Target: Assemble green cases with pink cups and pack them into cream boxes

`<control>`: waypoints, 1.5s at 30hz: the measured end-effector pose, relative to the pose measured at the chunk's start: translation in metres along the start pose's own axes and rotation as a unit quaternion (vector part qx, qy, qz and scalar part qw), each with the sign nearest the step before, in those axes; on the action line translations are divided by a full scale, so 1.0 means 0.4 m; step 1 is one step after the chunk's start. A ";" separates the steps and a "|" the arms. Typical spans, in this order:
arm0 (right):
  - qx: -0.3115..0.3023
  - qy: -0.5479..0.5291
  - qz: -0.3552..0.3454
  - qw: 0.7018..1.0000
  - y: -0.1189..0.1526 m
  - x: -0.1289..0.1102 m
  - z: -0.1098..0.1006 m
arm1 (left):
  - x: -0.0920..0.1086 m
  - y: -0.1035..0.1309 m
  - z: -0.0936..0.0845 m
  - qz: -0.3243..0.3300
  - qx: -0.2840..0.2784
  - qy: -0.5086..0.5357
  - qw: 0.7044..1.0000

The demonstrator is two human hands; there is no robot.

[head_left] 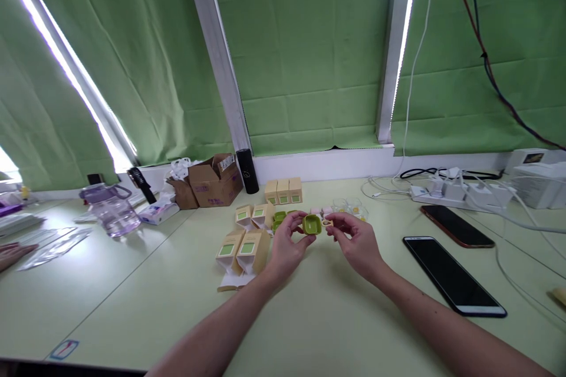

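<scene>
My left hand is closed on a small green square cup, its hollow side facing me. Close to its right side, my right hand pinches a small cream piece with a ring-like shape. Whether the piece touches the cup, I cannot tell. Behind my left hand are more green cups, partly hidden. Past my right hand stand several clear round containers with yellowish bits inside. Left of my hands, cream boxes with green labels lie with white flaps out.
More cream boxes line up at the back, near a cardboard carton and a black cylinder. At right lie two phones and a power strip with cables. A purple jug and another person's hand are at left.
</scene>
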State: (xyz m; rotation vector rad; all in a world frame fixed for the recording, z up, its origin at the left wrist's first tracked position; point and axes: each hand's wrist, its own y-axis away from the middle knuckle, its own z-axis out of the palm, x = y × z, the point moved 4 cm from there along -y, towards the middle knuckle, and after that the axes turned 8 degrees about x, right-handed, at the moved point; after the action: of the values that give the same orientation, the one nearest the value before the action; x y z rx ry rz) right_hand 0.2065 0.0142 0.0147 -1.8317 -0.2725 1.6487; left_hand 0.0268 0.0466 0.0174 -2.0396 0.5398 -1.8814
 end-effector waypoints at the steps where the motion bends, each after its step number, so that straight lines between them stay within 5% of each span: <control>1: -0.002 0.024 -0.035 0.999 0.001 -0.007 0.000 | 0.002 0.001 0.000 0.004 0.000 -0.002 1.000; 6: 0.009 0.151 -0.209 0.966 0.012 -0.038 0.001 | 0.006 0.009 0.004 0.029 -0.005 -0.016 0.999; 13: 0.009 0.259 -0.312 0.914 0.022 -0.053 0.008 | 0.011 0.021 0.009 0.076 -0.024 -0.058 0.995; 23: 0.001 0.307 -0.354 0.883 0.027 -0.075 0.020 | 0.022 0.025 0.009 0.110 -0.044 -0.091 0.989; 45: -0.016 0.313 -0.368 0.875 0.028 -0.052 0.025 | 0.025 0.028 0.013 0.122 -0.059 -0.095 0.986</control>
State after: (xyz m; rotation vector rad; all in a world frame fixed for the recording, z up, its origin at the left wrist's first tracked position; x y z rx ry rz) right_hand 0.1904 -0.0026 0.0249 -1.8453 -0.6112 0.5002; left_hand 0.0317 0.0321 0.0205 -2.0879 0.8260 -1.5303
